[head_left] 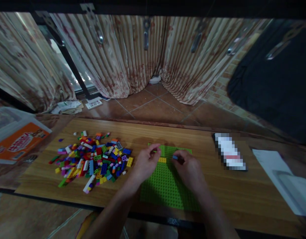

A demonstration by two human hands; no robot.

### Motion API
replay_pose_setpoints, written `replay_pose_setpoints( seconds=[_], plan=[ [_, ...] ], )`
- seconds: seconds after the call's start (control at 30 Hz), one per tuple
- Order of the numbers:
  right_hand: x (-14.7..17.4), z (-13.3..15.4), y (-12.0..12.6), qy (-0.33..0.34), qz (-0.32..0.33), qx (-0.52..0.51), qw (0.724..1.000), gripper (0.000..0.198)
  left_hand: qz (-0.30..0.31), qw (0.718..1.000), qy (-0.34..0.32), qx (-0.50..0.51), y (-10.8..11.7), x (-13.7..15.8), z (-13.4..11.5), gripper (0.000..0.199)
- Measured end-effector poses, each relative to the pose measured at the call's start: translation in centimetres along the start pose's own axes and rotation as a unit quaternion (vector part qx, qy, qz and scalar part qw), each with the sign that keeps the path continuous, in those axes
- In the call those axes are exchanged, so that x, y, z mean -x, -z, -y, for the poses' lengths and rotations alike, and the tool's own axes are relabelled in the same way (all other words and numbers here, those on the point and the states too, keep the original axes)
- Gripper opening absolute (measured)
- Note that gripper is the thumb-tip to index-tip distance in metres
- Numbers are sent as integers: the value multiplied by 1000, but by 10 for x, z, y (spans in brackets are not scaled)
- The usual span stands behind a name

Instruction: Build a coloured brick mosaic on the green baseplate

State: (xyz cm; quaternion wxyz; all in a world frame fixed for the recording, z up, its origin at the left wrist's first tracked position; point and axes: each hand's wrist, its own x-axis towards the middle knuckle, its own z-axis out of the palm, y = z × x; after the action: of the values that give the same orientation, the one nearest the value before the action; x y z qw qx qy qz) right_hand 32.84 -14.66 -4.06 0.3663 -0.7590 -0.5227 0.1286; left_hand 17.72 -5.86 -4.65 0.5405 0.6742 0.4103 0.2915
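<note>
A green studded baseplate (165,186) lies on the wooden table in front of me. On its upper part sits a yellow brick (162,160), its left end beside the fingertips of my left hand (146,161). That hand is curled, thumb and forefinger drawn together; whatever may be between them is hidden. To the right of the yellow brick, my right hand (189,166) is over the plate, pinching a small blue brick (175,157) between thumb and fingers.
Left of the plate spreads a pile of loose, many-coloured bricks (93,159). A phone (229,151) with a blurred-out screen and white papers (274,172) lie to the right. A clear plastic box with an orange label (21,141) stands at the far left. Curtains (133,56) hang beyond the table.
</note>
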Motion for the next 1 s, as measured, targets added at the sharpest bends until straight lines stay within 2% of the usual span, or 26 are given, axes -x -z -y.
replay_pose_setpoints(
  seconds=[0.2, 0.47, 0.6, 0.77, 1.0],
  plan=[
    [1, 3, -7, 55, 11, 29, 998, 14, 22, 990, -34, -136, -1, 8, -9, 30],
    [2, 0, -10, 100, 20, 64, 993, 19, 58, 982, -49, -171, 0, 11, -12, 44],
    [5, 3, -10, 117, 35, 69, 990, 20, 55, 973, -76, -212, -2, 13, -12, 48],
    [9, 3, -7, 133, 57, 51, 988, 17, 56, 962, -100, -247, -4, 14, -11, 46],
    [12, 3, -1, 134, 79, 28, 988, 17, 53, 961, -95, -255, -5, 15, -11, 44]
  ],
)
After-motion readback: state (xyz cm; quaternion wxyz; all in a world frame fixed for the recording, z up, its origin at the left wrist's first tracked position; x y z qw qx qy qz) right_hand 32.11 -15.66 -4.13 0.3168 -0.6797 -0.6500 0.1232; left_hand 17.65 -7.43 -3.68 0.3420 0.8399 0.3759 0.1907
